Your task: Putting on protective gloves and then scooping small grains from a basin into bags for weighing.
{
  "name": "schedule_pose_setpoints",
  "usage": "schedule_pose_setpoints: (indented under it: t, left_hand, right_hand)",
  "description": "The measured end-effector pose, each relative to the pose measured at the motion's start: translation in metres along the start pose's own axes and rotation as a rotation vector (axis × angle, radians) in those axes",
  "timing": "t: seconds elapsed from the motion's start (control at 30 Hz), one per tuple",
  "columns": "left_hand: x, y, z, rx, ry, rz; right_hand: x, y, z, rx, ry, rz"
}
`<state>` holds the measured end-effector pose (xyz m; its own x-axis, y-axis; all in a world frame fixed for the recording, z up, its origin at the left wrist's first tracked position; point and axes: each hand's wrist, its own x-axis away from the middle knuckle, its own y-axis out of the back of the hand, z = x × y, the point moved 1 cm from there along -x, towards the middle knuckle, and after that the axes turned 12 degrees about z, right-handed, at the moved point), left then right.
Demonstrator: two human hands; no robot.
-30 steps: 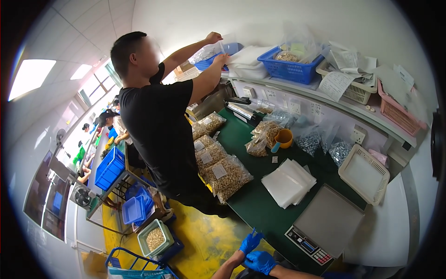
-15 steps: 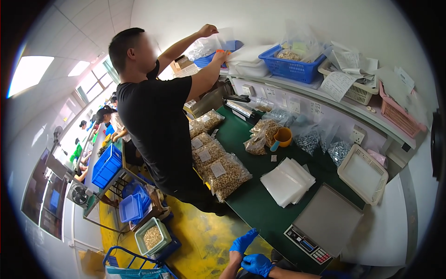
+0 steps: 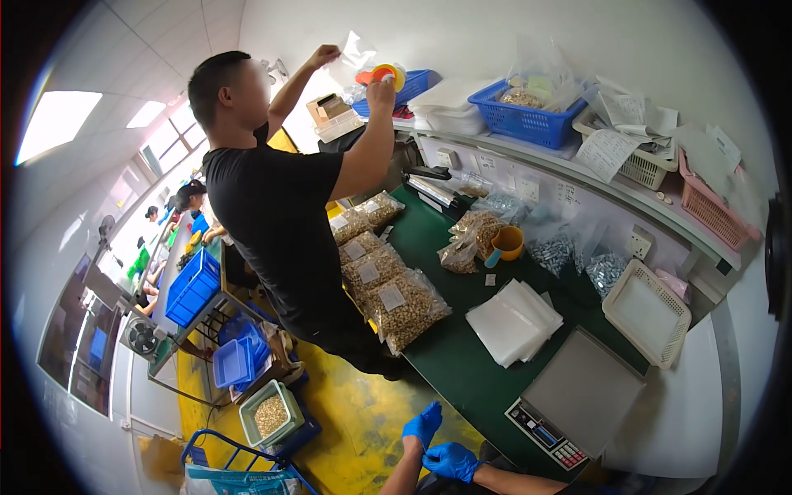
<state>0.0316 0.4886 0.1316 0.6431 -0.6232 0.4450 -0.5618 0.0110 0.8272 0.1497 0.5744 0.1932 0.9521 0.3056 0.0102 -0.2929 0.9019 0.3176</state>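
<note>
Both my hands wear blue gloves near the front edge of the green table. My left hand is raised with its fingers stretched out, holding nothing. Just below it, my right hand is closed at my left wrist, its fingertips on the cuff of the left glove. To their right on the table is a grey weighing scale. Beyond lies a stack of clear plastic bags.
A co-worker in black stands ahead left, holding an orange scoop and a clear bag. Filled bags line the table's left edge. A cream basket is behind the scale. A green tub and blue trolley stand on the left.
My hands have moved slightly left, the left one now more upright. The co-worker's scoop has risen and turned, and the co-worker's other hand has shifted left with the clear bag.
</note>
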Motion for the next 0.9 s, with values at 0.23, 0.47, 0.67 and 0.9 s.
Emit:
schedule_pose_setpoints:
  t: [0.23, 0.47, 0.67, 0.9]
  left_hand:
    - [0.006, 0.009, -0.005, -0.386, -0.500, -0.129]
    - [-0.010, -0.009, 0.016, 0.142, -0.241, 0.023]
    - [-0.007, -0.039, 0.049, 0.349, -0.066, -0.072]
    - [-0.009, -0.080, 0.064, 0.636, 0.107, 0.213]
  right_hand:
    - [-0.004, 0.000, 0.005, -0.037, 0.065, 0.047]
    - [-0.005, -0.006, -0.005, -0.016, 0.050, 0.119]
    - [-0.006, -0.004, 0.005, -0.070, 0.070, 0.080]
    - [0.005, -0.025, -0.002, 0.010, 0.120, 0.217]
